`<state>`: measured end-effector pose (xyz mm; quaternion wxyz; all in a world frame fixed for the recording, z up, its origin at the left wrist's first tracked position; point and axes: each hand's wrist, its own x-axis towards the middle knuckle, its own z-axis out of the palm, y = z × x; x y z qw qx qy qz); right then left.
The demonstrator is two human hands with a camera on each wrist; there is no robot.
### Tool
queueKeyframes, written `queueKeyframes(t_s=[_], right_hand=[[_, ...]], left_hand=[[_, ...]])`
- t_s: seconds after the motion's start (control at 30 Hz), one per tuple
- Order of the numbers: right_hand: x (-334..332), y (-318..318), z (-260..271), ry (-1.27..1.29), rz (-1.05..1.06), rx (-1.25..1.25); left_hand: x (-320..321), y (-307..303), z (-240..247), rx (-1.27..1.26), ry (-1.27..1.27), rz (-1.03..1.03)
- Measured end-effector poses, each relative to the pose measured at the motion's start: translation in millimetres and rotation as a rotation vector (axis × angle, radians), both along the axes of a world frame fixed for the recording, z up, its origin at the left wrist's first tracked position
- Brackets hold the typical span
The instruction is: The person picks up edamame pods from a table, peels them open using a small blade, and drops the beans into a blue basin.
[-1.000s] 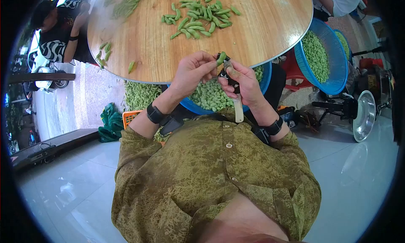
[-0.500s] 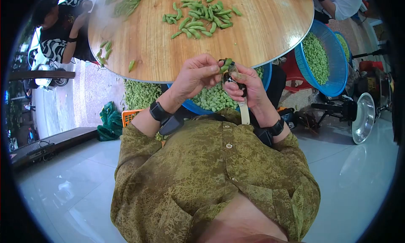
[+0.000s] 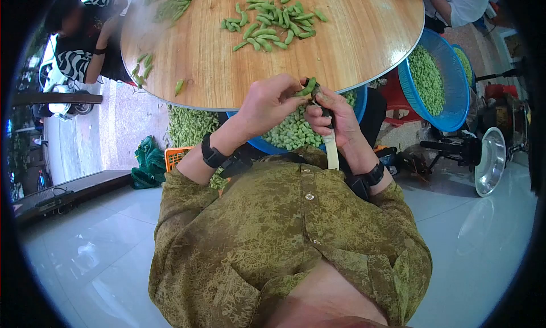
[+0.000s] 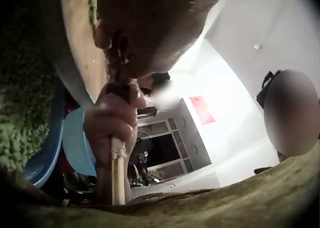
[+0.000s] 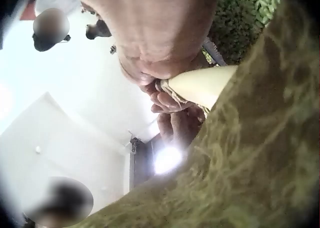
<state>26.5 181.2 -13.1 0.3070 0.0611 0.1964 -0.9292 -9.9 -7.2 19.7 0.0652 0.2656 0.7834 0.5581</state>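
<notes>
My left hand (image 3: 267, 103) pinches a green soybean pod (image 3: 309, 87) between thumb and fingers, just past the table's near edge. Close beside it, my right hand (image 3: 338, 113) grips a tool with a dark upper part and a long cream handle (image 3: 331, 149) pointing down toward my shirt. The pod overlaps the tool's dark top end in the head view; I cannot tell what kind of tool it is. In the right wrist view the cream handle (image 5: 205, 84) sticks out of the right fist. Below both hands sits a blue basin (image 3: 362, 103) of shelled green beans (image 3: 293, 131).
On the round wooden table (image 3: 358, 43) lies a heap of soybean pods (image 3: 278, 23), with more pods (image 3: 173, 8) at the far left. A blue basket (image 3: 455, 109) of beans and a metal bowl (image 3: 490, 163) stand right. An orange crate (image 3: 173, 157) is left. Two other people sit around.
The pod has shifted slightly right and tipped from upright to slanting. My right hand and the cream handle have also moved a little right. The heap on the table is unchanged.
</notes>
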Motion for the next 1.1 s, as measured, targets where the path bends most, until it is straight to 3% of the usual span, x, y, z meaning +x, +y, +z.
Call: queueKeyframes(t_s=[0.03,0.07,0.13,0.27,0.33,0.37,0.43,0.6,0.67,0.7,0.73,0.77,0.8,0.83,0.87,0.93,0.97,1.1], right_hand=[[1,1,2,0.000,0.014,0.003],[1,1,4,0.000,0.028,0.005],[1,0,8,0.001,0.032,0.015],[3,-2,5,0.023,0.013,0.035],[3,-2,1,0.017,-0.010,0.037],[3,-3,0,0.009,-0.036,0.039],[3,-2,0,0.029,-0.047,0.069],[3,-2,-2,0.110,-0.109,0.253],[4,-3,-7,0.243,-0.172,0.514],[4,-2,-7,0.242,-0.171,0.513],[4,-1,-8,0.329,-0.204,0.734],[4,0,-8,0.415,-0.234,0.955],[3,-3,-8,0.413,-0.235,0.956],[1,-7,-9,0.583,-0.363,1.065],[0,-9,-9,0.755,-0.492,1.169],[0,-6,-4,0.877,-0.522,1.314],[0,-6,-1,0.997,-0.548,1.458],[6,-7,8,1.062,-0.511,1.479]], left_hand=[[-2,-1,6,-0.188,0.269,0.019],[-3,-2,6,-0.189,0.275,0.022],[-1,-1,4,-0.303,0.622,0.023],[2,2,-7,-0.153,0.585,0.058],[8,4,-7,0.035,-0.185,0.101],[7,4,-7,0.036,-0.186,0.103],[1,3,-6,0.265,-0.730,0.146],[-7,-3,-12,0.474,-0.963,-0.013],[-6,-2,-12,0.505,-1.001,-0.043],[0,3,-8,0.257,-0.777,0.038],[5,6,-6,0.012,-0.549,0.112],[10,7,-5,0.012,-0.553,0.111],[14,8,-4,-0.065,-0.389,0.102],[16,9,-3,-0.140,-0.224,0.093],[17,10,-2,-0.140,-0.222,0.090],[21,9,0,-0.173,0.056,0.082],[24,8,0,-0.174,0.054,0.085],[27,7,7,-0.201,0.033,0.039]])
